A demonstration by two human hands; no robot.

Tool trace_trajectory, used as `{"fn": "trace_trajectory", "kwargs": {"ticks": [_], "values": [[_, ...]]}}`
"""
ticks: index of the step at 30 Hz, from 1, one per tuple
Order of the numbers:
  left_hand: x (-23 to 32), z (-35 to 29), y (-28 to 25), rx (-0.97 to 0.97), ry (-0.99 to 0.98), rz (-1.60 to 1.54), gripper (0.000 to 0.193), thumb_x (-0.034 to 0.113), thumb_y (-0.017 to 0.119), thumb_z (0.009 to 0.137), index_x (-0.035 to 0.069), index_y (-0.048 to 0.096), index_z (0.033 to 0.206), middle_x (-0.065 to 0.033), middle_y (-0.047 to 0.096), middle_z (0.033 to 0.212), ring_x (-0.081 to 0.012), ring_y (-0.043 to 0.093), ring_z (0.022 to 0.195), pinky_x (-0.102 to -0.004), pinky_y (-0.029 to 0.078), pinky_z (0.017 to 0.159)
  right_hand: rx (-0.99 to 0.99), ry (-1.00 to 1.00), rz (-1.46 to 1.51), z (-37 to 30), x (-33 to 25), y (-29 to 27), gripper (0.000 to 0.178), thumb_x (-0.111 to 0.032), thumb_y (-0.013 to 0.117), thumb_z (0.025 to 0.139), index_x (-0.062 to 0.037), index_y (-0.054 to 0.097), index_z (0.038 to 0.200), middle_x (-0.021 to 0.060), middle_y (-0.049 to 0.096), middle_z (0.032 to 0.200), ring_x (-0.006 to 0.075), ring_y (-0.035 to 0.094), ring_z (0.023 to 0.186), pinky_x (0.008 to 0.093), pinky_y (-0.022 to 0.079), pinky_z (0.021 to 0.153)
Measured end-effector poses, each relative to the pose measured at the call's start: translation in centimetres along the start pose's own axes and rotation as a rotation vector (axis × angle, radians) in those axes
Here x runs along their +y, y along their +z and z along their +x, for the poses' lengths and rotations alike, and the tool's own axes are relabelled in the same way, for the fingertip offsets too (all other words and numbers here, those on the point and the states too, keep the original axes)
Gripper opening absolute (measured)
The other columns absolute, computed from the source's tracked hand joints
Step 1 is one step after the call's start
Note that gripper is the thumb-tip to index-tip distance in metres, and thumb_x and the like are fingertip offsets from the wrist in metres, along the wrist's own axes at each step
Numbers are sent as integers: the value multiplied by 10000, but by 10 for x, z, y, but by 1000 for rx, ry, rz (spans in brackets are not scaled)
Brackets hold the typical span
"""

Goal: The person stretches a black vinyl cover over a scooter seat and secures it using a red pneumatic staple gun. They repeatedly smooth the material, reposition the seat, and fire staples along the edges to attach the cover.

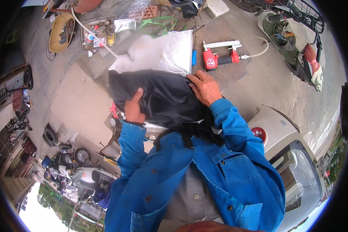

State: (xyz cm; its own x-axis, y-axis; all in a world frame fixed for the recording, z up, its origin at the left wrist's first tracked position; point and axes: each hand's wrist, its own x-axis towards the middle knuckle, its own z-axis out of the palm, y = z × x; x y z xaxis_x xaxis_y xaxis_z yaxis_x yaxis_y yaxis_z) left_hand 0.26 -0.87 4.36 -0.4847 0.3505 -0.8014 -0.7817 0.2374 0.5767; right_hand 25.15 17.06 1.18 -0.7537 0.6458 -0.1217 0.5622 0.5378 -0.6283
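Observation:
A black leather-like sheet (162, 94), creased and glossy, lies spread in front of my body. My left hand (134, 110) is closed at its left part, thumb laid on top and the other fingers mostly hidden. At the sheet's upper right edge, my right hand (206, 88) grips with bent fingers. Beyond the sheet is a white quilted pad (178, 50). A red and black pneumatic staple gun (216, 58) lies to the right of the pad, with a hose joined to its handle end. Between pad and gun sits a small blue cylinder (193, 57).
A metal tray (82, 34) of cans and bottles and a yellow basin (58, 48) of tools stand far left. A pale hose (92, 34) crosses there. Scooters, one with a red and white body (312, 63), are around. A light-coloured vehicle (278, 127) stands close at my right.

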Motion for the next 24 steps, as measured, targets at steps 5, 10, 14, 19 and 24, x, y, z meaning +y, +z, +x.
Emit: {"fn": "trace_trajectory", "kwargs": {"ticks": [5, 10, 14, 19, 24], "values": [[-7, -20, -1, -31, 155, -276, 346, 212, 692, 1051, -13, 679, 1314, -153, 728, 1325, -327, 702, 1206, -490, 563, 1083, -24, 14, -13, -8, -16, -16, 338, -83, 716, 956, -78, 688, 1293, 137, 622, 1106, 356, 674, 1019, 452, 590, 864], [-25, -40, -8, -140, 59, -634, 388, 280, 585, 1068, 12, 670, 1336, -132, 721, 1332, -347, 660, 1252, -510, 498, 1136, -104, -13, -53, -34, -41, -34, 534, 13, 695, 896, -128, 641, 1409, 157, 600, 1211, 369, 701, 1010, 458, 628, 799], [-11, -83, 14, -75, 199, -634, 472, 334, 582, 1053, 45, 623, 1423, -121, 682, 1404, -342, 633, 1294, -506, 475, 1157, -55, -128, -131, -60, -65, -72, 781, 25, 718, 785, -144, 560, 1530, 188, 602, 1279, 389, 676, 1099, 467, 612, 904], [-21, -90, 8, -47, 167, -431, 558, 459, 618, 1088, 60, 591, 1477, -124, 674, 1441, -346, 638, 1320, -538, 491, 1163, -29, -234, -298, -70, -63, -73, 817, -2, 727, 814, -189, 515, 1580, 172, 581, 1403, 377, 675, 1172, 446, 629, 951], [-19, -101, -4, -195, 104, -567, 623, 482, 575, 1105, 31, 511, 1530, -163, 608, 1510, -354, 614, 1349, -547, 473, 1177, -45, -328, -342, -77, -82, -85, 817, -37, 737, 854, -270, 492, 1598, 165, 568, 1439, 390, 661, 1197, 456, 636, 955]]}}
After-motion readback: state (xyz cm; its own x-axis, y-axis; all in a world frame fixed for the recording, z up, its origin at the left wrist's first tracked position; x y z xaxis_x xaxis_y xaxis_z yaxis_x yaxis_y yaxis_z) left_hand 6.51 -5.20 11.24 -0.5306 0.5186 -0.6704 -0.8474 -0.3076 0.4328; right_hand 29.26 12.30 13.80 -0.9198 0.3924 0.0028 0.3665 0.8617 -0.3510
